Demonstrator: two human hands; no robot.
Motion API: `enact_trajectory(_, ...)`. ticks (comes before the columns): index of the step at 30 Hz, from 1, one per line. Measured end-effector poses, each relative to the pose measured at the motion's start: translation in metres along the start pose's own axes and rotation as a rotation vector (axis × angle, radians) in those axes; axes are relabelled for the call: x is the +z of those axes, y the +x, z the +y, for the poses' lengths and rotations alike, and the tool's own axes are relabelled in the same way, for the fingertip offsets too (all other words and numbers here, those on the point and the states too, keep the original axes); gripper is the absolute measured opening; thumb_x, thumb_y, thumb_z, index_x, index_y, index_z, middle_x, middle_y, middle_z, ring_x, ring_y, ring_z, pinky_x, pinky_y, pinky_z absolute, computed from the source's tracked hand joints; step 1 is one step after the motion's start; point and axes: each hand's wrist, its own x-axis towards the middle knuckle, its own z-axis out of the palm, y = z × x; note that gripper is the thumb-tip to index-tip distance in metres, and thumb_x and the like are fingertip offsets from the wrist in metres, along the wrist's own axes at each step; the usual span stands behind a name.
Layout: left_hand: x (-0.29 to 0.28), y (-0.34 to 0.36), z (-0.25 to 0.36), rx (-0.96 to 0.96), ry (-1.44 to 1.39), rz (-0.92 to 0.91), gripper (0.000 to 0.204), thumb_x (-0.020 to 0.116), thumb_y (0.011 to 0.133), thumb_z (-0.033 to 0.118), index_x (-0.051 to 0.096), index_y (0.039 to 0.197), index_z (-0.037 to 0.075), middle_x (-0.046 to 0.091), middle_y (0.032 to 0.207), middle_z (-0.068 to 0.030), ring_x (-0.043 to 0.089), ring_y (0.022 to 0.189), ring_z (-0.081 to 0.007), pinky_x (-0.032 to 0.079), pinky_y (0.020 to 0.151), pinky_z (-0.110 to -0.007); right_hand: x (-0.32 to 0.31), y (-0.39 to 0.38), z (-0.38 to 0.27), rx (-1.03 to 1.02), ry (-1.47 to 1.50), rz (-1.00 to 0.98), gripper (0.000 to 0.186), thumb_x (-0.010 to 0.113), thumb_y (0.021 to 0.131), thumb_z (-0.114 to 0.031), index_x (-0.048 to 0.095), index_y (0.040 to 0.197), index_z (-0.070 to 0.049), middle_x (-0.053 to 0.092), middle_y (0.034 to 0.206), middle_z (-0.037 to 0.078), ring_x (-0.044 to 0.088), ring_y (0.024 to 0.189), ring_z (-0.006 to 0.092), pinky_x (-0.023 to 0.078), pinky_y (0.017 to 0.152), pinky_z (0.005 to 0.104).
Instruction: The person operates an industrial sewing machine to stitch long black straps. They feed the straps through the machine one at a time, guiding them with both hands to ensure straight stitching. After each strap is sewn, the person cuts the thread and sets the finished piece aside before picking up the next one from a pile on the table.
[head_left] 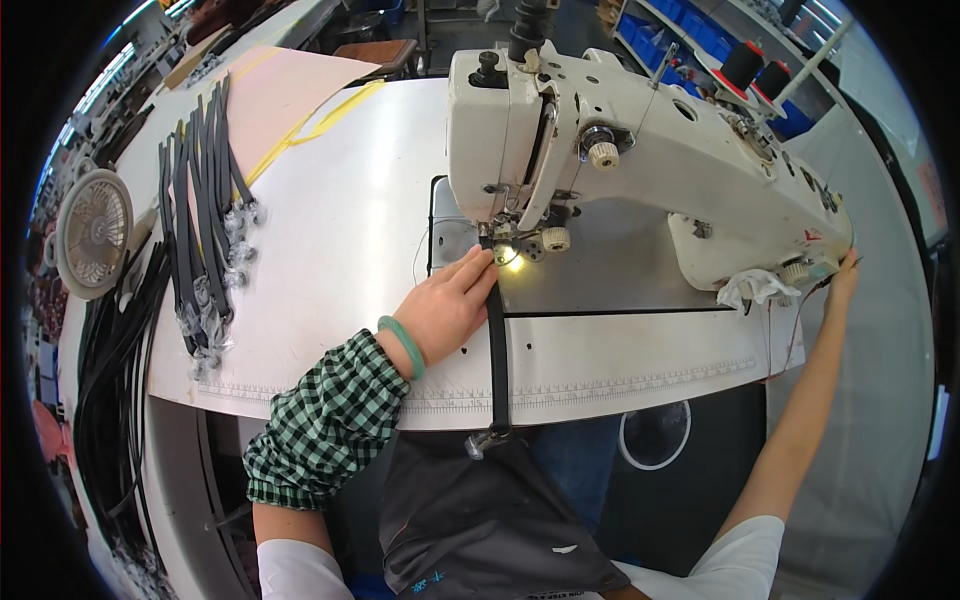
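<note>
A white sewing machine stands in front of me, its small lamp lit at the needle. Under its presser foot runs a black strap, which comes toward me across the table and over the front edge. A metal-looking fitting hangs at its near end. My left hand, with a green bangle and a checked sleeve cover on the arm, has its fingers together on the strap close to the needle. At the machine's far right end is my right hand, its fingers largely hidden by the machine's end.
Black straps with wrapped metal fittings lie on the table's left, beside a small round fan. Longer black straps hang over the left edge. A ruler strip follows the front edge. Thread spools stand behind the machine.
</note>
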Motion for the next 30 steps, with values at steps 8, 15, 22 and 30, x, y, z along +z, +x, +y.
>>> enact_trajectory(8,0.002,0.001,0.000,0.004,0.015,0.011,0.046,0.057,0.070,0.004,0.046,0.114,-0.002,0.042,0.123,-0.0134,0.044,0.112,-0.0268,0.043,0.088,-0.033,-0.006,0.007,-0.005,0.042,0.021,-0.117,0.056,0.035,0.088,-0.048,0.053,0.104,0.003,0.059,0.092,0.014,0.055,0.083,0.0239,0.042,0.073,0.0328)
enact_trajectory(15,0.003,0.001,0.000,0.024,0.028,0.018,0.046,0.058,0.069,0.005,0.047,0.113,-0.002,0.043,0.121,-0.0139,0.046,0.111,-0.0271,0.043,0.088,-0.033,0.004,-0.005,0.014,0.003,0.130,0.046,0.051,0.035,0.090,-0.043,0.053,0.099,0.003,0.059,0.090,0.013,0.055,0.081,0.0210,0.043,0.071,0.0322)
enact_trajectory(22,-0.003,0.004,-0.001,0.001,-0.076,0.053,0.041,0.058,0.068,0.006,0.053,0.108,-0.001,0.047,0.112,-0.0153,0.054,0.094,-0.0278,0.047,0.078,-0.034,0.043,-0.058,0.011,0.074,0.693,0.113,0.046,0.034,0.091,-0.039,0.054,0.097,0.002,0.060,0.089,0.012,0.056,0.082,0.0197,0.045,0.068,0.0311)
enact_trajectory(30,-0.003,0.005,-0.020,-0.070,-0.168,0.161,0.017,0.061,0.073,0.008,0.064,0.088,0.002,0.060,0.092,-0.0084,0.058,0.086,-0.0242,0.049,0.075,-0.032,-0.011,-0.121,-0.096,-0.102,0.050,0.301,0.029,0.039,0.091,-0.023,0.056,0.095,-0.001,0.061,0.089,0.007,0.056,0.081,0.0182,0.044,0.072,0.0294)
